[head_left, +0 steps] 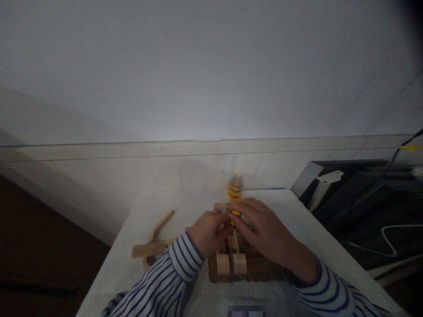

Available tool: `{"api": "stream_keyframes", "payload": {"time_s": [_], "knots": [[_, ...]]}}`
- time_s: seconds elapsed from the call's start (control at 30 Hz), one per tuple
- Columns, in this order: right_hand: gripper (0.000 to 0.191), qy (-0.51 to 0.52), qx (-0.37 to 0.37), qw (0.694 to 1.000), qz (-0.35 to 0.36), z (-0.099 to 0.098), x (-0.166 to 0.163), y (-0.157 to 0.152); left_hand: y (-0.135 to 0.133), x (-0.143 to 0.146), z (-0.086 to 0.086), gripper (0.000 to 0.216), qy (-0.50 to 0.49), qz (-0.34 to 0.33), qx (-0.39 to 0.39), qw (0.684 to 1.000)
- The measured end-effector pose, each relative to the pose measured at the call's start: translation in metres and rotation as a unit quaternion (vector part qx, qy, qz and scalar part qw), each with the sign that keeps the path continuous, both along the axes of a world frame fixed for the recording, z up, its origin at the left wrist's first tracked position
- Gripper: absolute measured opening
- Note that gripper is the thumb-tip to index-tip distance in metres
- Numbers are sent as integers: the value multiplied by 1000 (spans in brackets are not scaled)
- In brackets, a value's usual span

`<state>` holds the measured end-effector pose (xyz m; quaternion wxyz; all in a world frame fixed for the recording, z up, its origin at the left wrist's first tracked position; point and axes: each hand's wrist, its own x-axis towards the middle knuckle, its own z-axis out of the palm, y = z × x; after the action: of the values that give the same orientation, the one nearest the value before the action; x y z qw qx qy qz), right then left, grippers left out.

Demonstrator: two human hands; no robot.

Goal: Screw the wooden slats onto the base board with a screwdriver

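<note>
Over wooden frame [246, 266] — yellow piece [235, 213] pinched between left hand [208, 231], right hand [264, 229] fingertips.

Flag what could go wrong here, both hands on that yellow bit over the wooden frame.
The small yellow piece is pinched only at fingertips of left hand and right hand; it could slip into the wooden assembly.
Hands hide the contact point in dim light; misalignment seems likely.
The yellow-based jar stands near the table's far edge; a nudge might tip it.
</note>
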<state>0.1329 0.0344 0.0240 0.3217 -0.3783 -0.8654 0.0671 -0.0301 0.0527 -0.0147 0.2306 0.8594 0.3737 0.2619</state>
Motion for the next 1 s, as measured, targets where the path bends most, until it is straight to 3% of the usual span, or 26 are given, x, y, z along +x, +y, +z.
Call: {"api": "stream_keyframes", "payload": {"time_s": [0.37,0.63,1.0], "knots": [[18,-2,4,1000,-9,2,-1,0,0,2,0,9,1,48,37,998],[28,10,-49,999,1,5,7,-1,0,2,1,9,4,44,30,999],[27,24,-5,999,37,2,7,3,3,2,-4,8,17,53,31,998]]}}
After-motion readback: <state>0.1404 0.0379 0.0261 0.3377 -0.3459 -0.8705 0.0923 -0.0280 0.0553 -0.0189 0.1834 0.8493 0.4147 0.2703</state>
